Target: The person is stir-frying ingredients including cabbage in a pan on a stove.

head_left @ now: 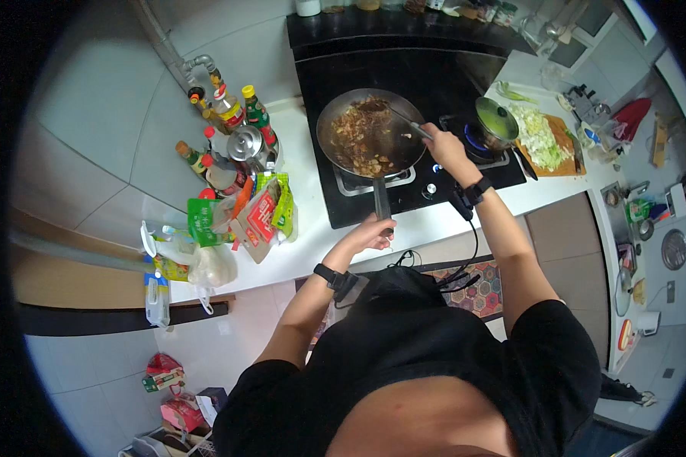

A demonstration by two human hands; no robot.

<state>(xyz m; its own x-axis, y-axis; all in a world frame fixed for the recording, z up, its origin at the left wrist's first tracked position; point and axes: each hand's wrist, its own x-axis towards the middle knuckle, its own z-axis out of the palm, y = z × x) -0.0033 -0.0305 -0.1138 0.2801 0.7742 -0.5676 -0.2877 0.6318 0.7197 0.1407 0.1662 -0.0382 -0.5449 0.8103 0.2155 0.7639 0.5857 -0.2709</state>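
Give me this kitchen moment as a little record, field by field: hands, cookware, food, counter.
Left hand: holds the end of the frying pan handle
Right hand: holds a spatula, its head in the pan
Frying pan: over the left burner, holding browned chopped food
Right burner: blue flame, beside a glass-lidded pot
Cutting board: chopped leafy vegetable
Left counter: bottles, food packets

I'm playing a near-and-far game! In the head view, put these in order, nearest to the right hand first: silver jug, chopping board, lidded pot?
1. Lidded pot, just right of the right hand.
2. Chopping board, farther right.
3. Silver jug, over left, past the pan.
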